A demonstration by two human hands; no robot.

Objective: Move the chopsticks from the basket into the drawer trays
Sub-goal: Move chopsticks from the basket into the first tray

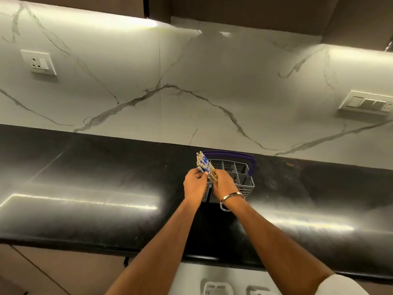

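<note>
On the black counter (95, 188), the left hand (194, 184) grips a bundle of chopsticks (203, 163) leaning toward 11 o'clock; the right hand (224, 183) also grasps them, above the gray basket (244, 179) at its left compartments.

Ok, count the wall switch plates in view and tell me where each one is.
2. One switch plate is on the marble wall at upper left; the other switch plate is at the right edge, above the counter. More could lie outside the frame.
</note>
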